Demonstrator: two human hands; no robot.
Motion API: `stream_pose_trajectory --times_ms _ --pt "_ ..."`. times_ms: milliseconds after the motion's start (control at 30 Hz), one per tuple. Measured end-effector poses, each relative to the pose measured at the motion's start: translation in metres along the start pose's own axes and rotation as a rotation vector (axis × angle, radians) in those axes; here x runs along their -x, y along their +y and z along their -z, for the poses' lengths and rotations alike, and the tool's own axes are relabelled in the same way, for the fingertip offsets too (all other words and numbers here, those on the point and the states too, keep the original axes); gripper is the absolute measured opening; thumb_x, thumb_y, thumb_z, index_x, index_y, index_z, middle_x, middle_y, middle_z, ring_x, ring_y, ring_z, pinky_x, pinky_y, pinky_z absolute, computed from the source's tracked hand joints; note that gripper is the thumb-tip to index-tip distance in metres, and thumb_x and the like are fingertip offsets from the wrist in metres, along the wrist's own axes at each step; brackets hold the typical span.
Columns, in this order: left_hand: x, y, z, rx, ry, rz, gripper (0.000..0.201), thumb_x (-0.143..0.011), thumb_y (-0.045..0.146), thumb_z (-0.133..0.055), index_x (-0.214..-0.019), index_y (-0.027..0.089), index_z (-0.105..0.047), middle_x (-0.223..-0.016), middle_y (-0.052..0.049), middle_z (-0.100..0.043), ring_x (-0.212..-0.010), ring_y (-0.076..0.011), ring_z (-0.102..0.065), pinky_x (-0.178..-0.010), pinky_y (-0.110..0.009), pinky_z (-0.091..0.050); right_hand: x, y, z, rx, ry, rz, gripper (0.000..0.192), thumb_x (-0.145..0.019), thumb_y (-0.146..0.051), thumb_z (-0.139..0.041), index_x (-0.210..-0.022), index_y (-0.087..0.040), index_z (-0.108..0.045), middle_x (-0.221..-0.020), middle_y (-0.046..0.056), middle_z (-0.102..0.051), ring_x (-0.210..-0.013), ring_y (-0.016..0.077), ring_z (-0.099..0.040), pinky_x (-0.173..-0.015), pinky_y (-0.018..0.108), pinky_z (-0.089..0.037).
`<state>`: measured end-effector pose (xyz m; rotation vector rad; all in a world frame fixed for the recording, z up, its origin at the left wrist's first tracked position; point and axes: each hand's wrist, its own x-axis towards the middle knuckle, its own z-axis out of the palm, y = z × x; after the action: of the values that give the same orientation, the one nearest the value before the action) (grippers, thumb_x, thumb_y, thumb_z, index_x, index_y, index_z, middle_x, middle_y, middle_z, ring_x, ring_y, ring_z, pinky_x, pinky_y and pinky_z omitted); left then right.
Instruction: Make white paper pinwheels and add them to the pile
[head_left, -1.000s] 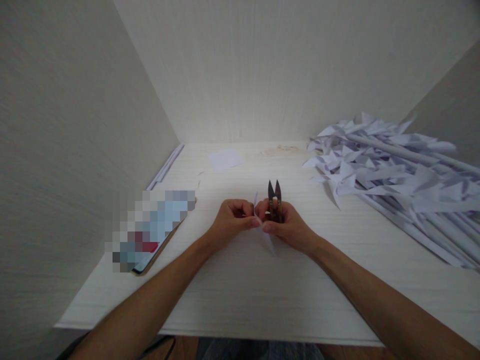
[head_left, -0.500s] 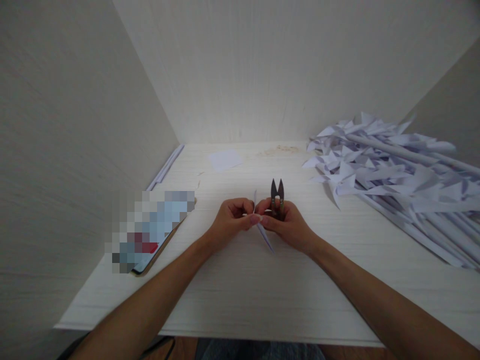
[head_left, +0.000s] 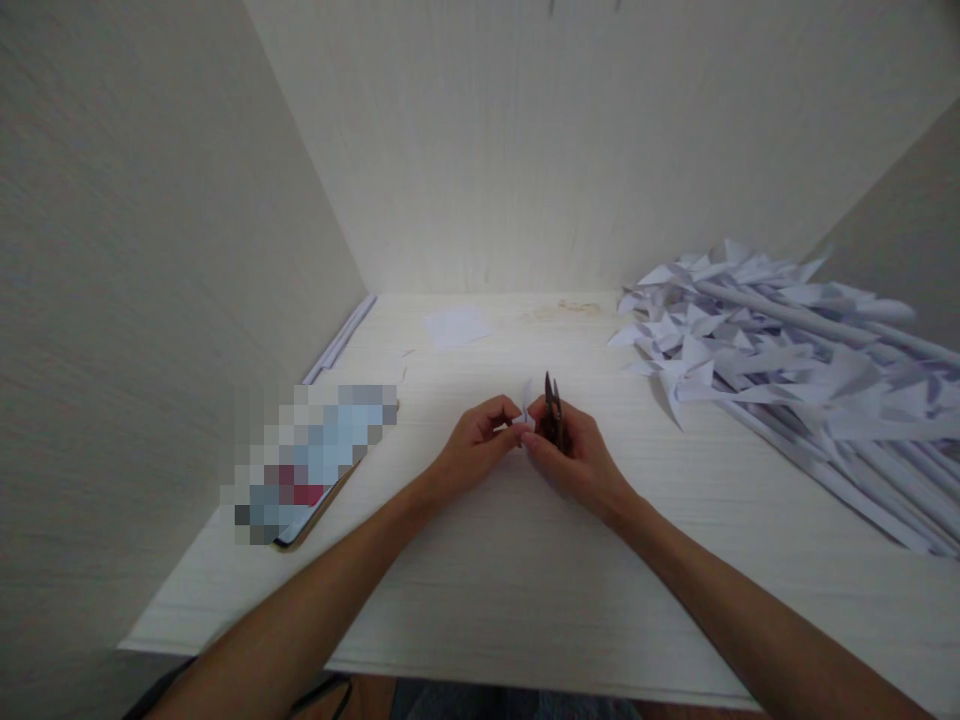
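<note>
Paper (head_left: 526, 412), a small white folded piece, is pinched between the fingertips of the left hand (head_left: 480, 448) and the right hand (head_left: 576, 458), just above the middle of the table (head_left: 525, 580). The right hand also closes around the snips (head_left: 553, 412), whose blades point up and far, nearly together. A phone (head_left: 315, 455) lies to the left, near the wall. A big pile of folded strips (head_left: 795, 370) fills the right side. A white sheet (head_left: 457, 325) lies far, near the back wall.
</note>
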<state>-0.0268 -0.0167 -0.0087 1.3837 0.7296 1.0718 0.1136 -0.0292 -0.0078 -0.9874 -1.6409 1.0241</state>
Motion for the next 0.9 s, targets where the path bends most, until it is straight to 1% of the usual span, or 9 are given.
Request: stream_pose_trajectory --times_ms 133,233,300,400,533,600,733,800,900 --pt "0.000 -0.001 -0.001 0.034 -0.053 -0.048 0.030 -0.065 0.038 -0.069 -0.060 0.015 -0.050 -0.061 0.003 -0.049 -0.061 -0.0080 -0.045 -0.060 -0.022 -0.037 -0.002 0.001 -0.004 -0.062 0.022 -0.107 0.035 -0.062 -0.036 -0.068 -0.057 -0.019 -0.038 -0.049 -0.008 -0.031 -0.045 0.0054 -0.028 -0.041 0.021 -0.021" --pt "0.000 0.000 0.000 0.084 -0.034 -0.062 0.027 -0.067 0.034 -0.068 -0.059 0.014 -0.051 -0.063 0.003 -0.050 -0.062 -0.0076 -0.046 -0.062 -0.022 -0.038 -0.005 0.005 -0.005 -0.234 0.013 -0.164 0.034 -0.065 -0.040 -0.066 -0.057 -0.019 -0.041 -0.047 -0.009 -0.030 -0.043 0.0046 -0.026 -0.039 0.021 -0.019" --pt "-0.001 0.000 0.002 0.147 -0.005 -0.053 0.025 -0.066 0.031 -0.069 -0.060 0.014 -0.052 -0.070 0.001 -0.054 -0.068 -0.0083 -0.050 -0.066 -0.022 -0.039 -0.008 0.008 -0.003 -0.347 0.060 -0.162 0.031 -0.065 -0.041 -0.066 -0.058 -0.017 -0.046 -0.047 -0.008 -0.033 -0.042 0.0044 -0.027 -0.039 0.021 -0.019" --pt "-0.004 0.000 0.008 0.308 0.088 0.003 0.027 -0.063 0.030 -0.072 -0.060 0.015 -0.050 -0.075 0.001 -0.057 -0.073 -0.0086 -0.053 -0.070 -0.022 -0.041 -0.014 0.010 0.005 -0.480 0.209 -0.171 0.029 -0.059 -0.037 -0.072 -0.057 -0.017 -0.051 -0.047 -0.007 -0.038 -0.042 0.0038 -0.030 -0.039 0.021 -0.020" --pt "-0.007 0.003 0.017 0.509 0.274 0.109 0.032 -0.063 0.027 -0.072 -0.058 0.016 -0.042 -0.063 0.004 -0.054 -0.063 -0.0068 -0.053 -0.066 -0.021 -0.045 -0.021 0.010 0.018 -0.621 0.364 -0.216 0.031 -0.049 -0.030 -0.078 -0.051 -0.017 -0.050 -0.044 -0.008 -0.036 -0.038 0.0019 -0.025 -0.036 0.020 -0.018" --pt "-0.008 0.006 0.021 0.565 0.315 0.138 0.031 -0.066 0.024 -0.070 -0.058 0.017 -0.040 -0.062 0.005 -0.054 -0.060 -0.0062 -0.052 -0.063 -0.020 -0.045 -0.022 0.011 0.022 -0.681 0.359 -0.246 0.031 -0.048 -0.028 -0.078 -0.050 -0.017 -0.049 -0.042 -0.009 -0.033 -0.037 0.0016 -0.024 -0.034 0.019 -0.017" --pt "-0.006 0.009 0.023 0.660 0.309 0.158 0.026 -0.069 0.021 -0.067 -0.060 0.017 -0.042 -0.063 0.005 -0.054 -0.058 -0.0055 -0.052 -0.059 -0.018 -0.045 -0.021 0.009 0.022 -0.797 0.245 -0.296 0.035 -0.048 -0.029 -0.079 -0.048 -0.017 -0.046 -0.039 -0.009 -0.028 -0.036 0.0019 -0.023 -0.033 0.017 -0.019" --pt "-0.005 0.010 0.024 0.678 0.296 0.158 0.026 -0.067 0.022 -0.068 -0.060 0.017 -0.043 -0.063 0.005 -0.055 -0.058 -0.0060 -0.053 -0.057 -0.018 -0.045 -0.020 0.007 0.020 -0.826 0.204 -0.305 0.037 -0.047 -0.031 -0.080 -0.047 -0.017 -0.045 -0.038 -0.010 -0.028 -0.036 0.0018 -0.023 -0.033 0.017 -0.019" --pt "-0.005 0.009 0.027 0.666 0.282 0.148 0.030 -0.061 0.025 -0.073 -0.060 0.017 -0.044 -0.060 0.006 -0.055 -0.056 -0.0065 -0.053 -0.055 -0.019 -0.045 -0.019 0.005 0.019 -0.800 0.203 -0.326 0.036 -0.044 -0.030 -0.081 -0.048 -0.016 -0.048 -0.038 -0.010 -0.030 -0.035 0.0003 -0.022 -0.033 0.016 -0.017"
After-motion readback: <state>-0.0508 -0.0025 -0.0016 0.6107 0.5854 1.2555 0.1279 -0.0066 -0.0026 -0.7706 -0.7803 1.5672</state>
